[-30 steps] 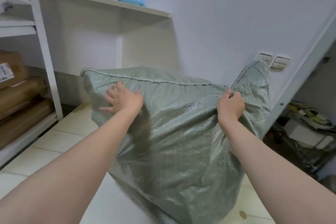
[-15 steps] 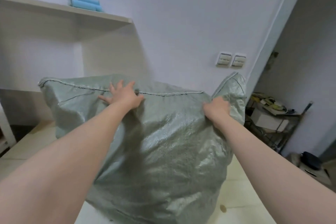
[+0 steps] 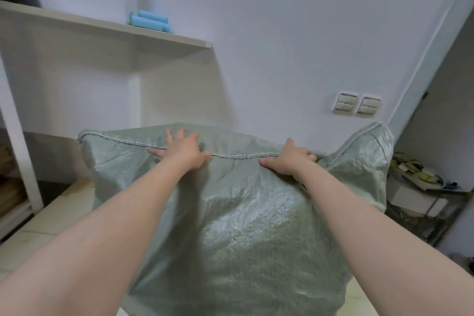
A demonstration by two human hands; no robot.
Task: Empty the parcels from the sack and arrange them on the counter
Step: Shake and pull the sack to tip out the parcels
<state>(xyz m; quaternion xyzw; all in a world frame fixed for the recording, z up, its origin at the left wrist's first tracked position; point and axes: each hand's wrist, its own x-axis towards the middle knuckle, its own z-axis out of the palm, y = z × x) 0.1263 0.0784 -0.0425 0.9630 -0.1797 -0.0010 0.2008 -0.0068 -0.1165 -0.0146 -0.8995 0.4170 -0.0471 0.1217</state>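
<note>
both our arms stretch forward; our left hand (image 3: 182, 152) lies spread flat on the sack (image 3: 243, 218) at its stitched seam, our right hand (image 3: 289, 159) curls over it, gripping fabric.

grey-green woven sack (image 3: 230, 226) w/ white stitched seam (image 3: 243, 156), blue rolls (image 3: 150, 22), white wall (image 3: 282, 33).

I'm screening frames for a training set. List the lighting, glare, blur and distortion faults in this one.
Head view, light: soft, cool, even, no hard shadows. Head view, glare: pale sheen on the sack, lower front. Head view, distortion: the door frame at right and shelf post at left splay outward toward the top. Head view, blur: left edge smeared; wall switches fairly crisp.
</note>
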